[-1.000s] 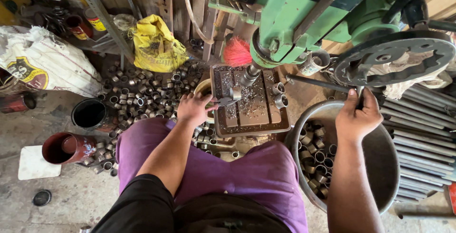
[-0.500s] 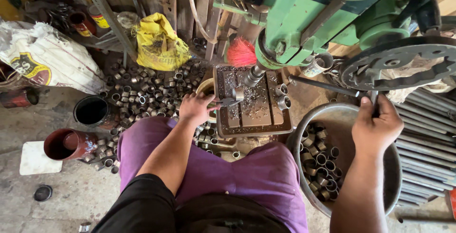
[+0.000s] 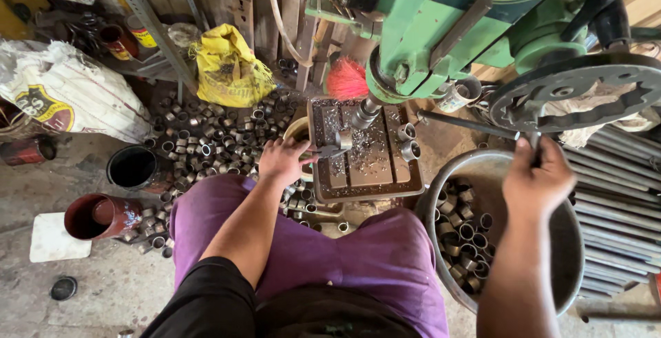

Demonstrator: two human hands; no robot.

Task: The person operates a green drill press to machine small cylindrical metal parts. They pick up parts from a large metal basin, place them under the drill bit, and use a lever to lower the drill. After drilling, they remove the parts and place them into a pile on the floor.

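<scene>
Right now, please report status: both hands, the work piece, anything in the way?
Left hand holds pliers gripping metal ring under drill bit. Right hand grips feed lever. Two loose rings on drill table, beside the work.

right hand (image 3: 538, 181): fingers hide lever grip | bowl (image 3: 441, 193) (metal): rim behind arm

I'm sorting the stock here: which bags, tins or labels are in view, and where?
Crumpled yellow plastic bag: floor, top centre-left, faint red print.
White woven sack: far left, black-and-yellow shield emblem.
Yellow-labelled tin: upper left, behind the metal frame.
</scene>
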